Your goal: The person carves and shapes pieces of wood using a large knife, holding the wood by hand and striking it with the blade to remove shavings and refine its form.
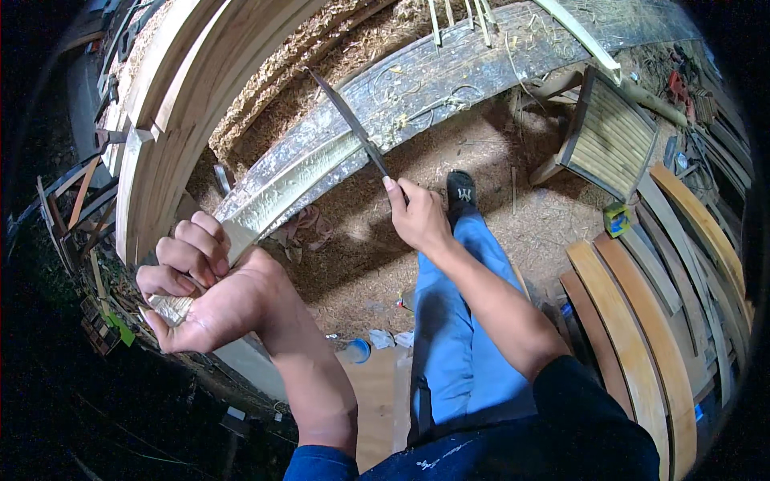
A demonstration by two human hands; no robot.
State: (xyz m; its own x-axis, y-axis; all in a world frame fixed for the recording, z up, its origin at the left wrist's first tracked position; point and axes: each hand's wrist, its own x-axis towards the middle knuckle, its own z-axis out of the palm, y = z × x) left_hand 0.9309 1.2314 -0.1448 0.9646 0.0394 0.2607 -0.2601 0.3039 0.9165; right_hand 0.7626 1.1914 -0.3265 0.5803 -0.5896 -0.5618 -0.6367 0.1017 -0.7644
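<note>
My left hand (216, 293) is closed around the near end of a pale split bamboo piece (293, 180), with its butt poking out below my fingers. The piece slants away to the right along the edge of a worn, paint-spotted plank bench (449, 76). In my right hand (419, 215), the handle of a long dark-bladed knife (349, 116) is gripped, fingers wrapped round it. The blade points up and left, crossing the far end of the bamboo and apparently touching it. Thin curled shavings (401, 120) lie beside the blade on the bench.
Tall timber planks (188, 88) lean at the left. Thin strips (481, 24) and a longer strip (581, 36) lie across the bench. To the right are a slatted stool (609, 132) and stacked boards (642, 345). A blue-rimmed cup (358, 349) sits below; sawdust covers the floor.
</note>
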